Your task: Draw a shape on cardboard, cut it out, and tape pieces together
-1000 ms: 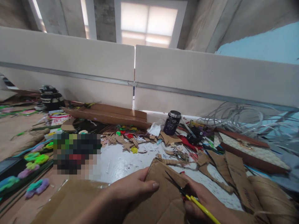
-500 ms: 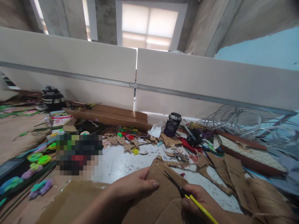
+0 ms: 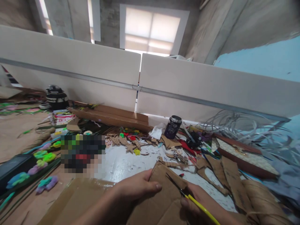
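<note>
The cardboard [image 3: 164, 195] lies between both hands, low in view. The left hand [image 3: 138, 187] pinches its far left edge, thumb on top. Just right of it, the right hand [image 3: 199, 200] is closed around the scissors [image 3: 181, 191], whose blades slant away and leftward over the sheet. I cannot tell how far the blades gape. The right fingers are partly cut off.

A dark can [image 3: 172, 127] stands on the cluttered white tabletop [image 3: 122, 164] near a long flat cardboard box [image 3: 110, 115] by the partition [image 3: 211, 84], with foam flowers [image 3: 44, 155] at the left and jute twine [image 3: 262, 197] at the right.
</note>
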Demonstrator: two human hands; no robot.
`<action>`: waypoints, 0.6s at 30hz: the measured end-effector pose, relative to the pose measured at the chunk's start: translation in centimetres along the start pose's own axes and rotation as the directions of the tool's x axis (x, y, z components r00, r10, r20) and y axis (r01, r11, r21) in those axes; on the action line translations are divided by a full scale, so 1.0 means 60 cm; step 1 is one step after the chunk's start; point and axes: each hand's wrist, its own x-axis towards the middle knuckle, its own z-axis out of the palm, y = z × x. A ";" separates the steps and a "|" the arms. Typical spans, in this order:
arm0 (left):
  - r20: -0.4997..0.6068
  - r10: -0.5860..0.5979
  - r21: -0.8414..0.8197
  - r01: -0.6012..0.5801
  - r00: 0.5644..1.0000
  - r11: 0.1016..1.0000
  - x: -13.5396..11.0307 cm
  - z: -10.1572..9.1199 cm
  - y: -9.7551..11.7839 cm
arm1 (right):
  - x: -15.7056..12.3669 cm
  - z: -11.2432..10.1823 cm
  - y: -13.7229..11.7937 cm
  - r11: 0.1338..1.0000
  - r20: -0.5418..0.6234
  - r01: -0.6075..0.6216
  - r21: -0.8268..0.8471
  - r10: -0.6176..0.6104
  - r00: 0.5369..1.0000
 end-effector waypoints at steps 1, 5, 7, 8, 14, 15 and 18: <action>0.006 0.000 -0.009 0.000 1.000 1.000 0.001 0.001 -0.002 | -0.001 0.003 -0.004 1.000 0.008 0.001 0.022 -0.001 1.000; 0.002 -0.013 0.013 0.013 1.000 1.000 0.004 0.003 -0.004 | -0.004 0.015 -0.005 0.985 0.044 -0.031 0.171 0.024 0.999; -0.007 -0.010 0.005 0.010 1.000 1.000 0.002 0.003 -0.002 | -0.005 0.016 0.002 0.983 0.047 -0.056 0.176 0.048 0.998; -0.007 -0.009 -0.003 0.009 1.000 1.000 0.001 0.004 0.001 | -0.006 0.014 0.006 0.986 0.033 -0.067 0.154 0.063 0.997; 0.040 0.020 -0.026 -0.019 0.999 0.999 -0.012 0.006 0.017 | -0.011 0.000 0.042 0.993 -0.051 -0.116 -0.021 0.115 0.992; 0.035 0.021 -0.027 -0.020 0.999 0.999 -0.013 0.006 0.018 | -0.011 0.001 0.048 0.994 -0.040 -0.109 0.003 0.109 0.993; -0.032 0.020 -0.046 -0.021 0.999 0.999 -0.014 0.005 0.011 | -0.010 0.004 0.063 0.991 -0.065 -0.108 0.076 0.113 0.991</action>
